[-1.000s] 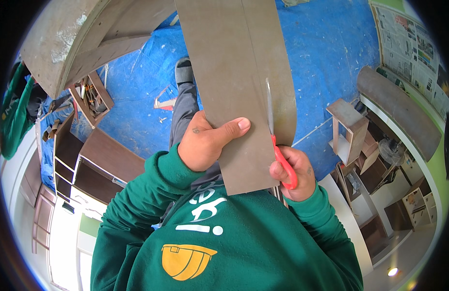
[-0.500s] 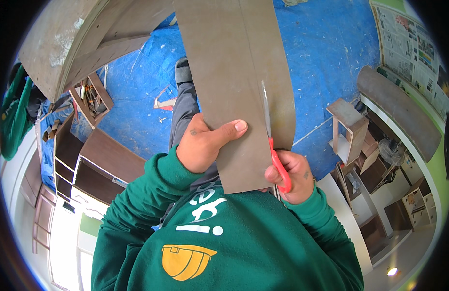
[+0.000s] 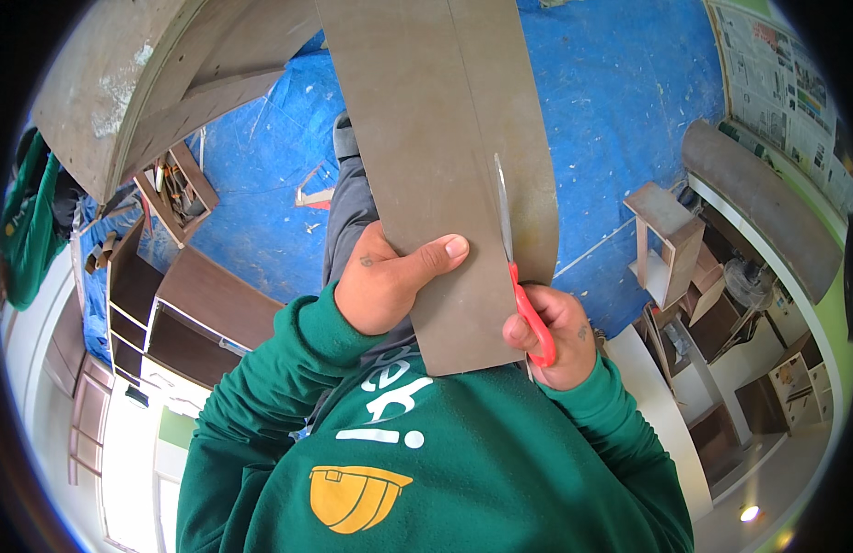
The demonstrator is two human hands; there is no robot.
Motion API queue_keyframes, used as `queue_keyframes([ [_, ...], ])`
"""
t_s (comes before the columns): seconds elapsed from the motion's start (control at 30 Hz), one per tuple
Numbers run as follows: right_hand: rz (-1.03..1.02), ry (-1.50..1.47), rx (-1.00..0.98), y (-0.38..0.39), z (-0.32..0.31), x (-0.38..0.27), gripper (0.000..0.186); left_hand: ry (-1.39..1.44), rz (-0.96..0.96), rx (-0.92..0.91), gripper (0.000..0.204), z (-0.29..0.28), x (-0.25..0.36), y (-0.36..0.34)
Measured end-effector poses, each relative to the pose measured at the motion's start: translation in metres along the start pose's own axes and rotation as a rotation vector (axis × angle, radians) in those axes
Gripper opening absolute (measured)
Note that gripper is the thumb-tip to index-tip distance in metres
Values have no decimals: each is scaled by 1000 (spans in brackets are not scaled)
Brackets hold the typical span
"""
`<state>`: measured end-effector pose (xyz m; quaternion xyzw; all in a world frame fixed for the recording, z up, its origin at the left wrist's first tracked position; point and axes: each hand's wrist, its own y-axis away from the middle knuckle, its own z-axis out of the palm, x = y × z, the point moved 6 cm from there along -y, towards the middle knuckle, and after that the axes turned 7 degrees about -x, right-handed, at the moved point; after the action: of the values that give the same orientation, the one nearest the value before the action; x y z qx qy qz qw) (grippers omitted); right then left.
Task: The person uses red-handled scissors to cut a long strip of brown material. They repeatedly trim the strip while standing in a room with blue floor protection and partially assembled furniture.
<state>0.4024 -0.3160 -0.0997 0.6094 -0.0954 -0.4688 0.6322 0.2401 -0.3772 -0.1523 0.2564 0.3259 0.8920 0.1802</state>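
Observation:
A long brown sheet (image 3: 436, 120) stretches away from my body, with a thin straight line running along its length. My left hand (image 3: 390, 272) grips its left edge, the thumb flat on top and the fingers hidden underneath. In my right hand (image 3: 557, 336) is a pair of scissors (image 3: 533, 323) with red handles. One blade lies over the sheet, pointing away from me near the line; the other blade is hidden below. A cut runs up from the near edge to the scissors, and the strip right of it bends away.
Blue tarp (image 3: 620, 111) covers the floor. To the left are a wooden toolbox (image 3: 180, 189) with hand tools and a brown cabinet (image 3: 215, 304). A large wooden panel (image 3: 104, 83) rises at upper left. On the right stand a small wooden frame (image 3: 666, 244) and a fan (image 3: 747, 281).
The far part of the sheet has swung slightly left. Both hands and the scissors keep nearly the same place, and the scissors' blade has barely shifted.

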Motion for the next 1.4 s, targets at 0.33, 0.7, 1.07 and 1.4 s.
queue_keyframes([
  [0.33,20,-51,10,1,4,3,38,10,13,-1,31,-1,1,2],
  [0.7,2,54,39,-1,2,1,42,15,6,-10,30,-2,0,2],
  [1.07,5,21,19,-4,2,3,40,25,18,-18,30,-1,3,4],
  [1.4,-13,7,19,-3,5,6,42,24,8,-11,29,-2,2,6],
])
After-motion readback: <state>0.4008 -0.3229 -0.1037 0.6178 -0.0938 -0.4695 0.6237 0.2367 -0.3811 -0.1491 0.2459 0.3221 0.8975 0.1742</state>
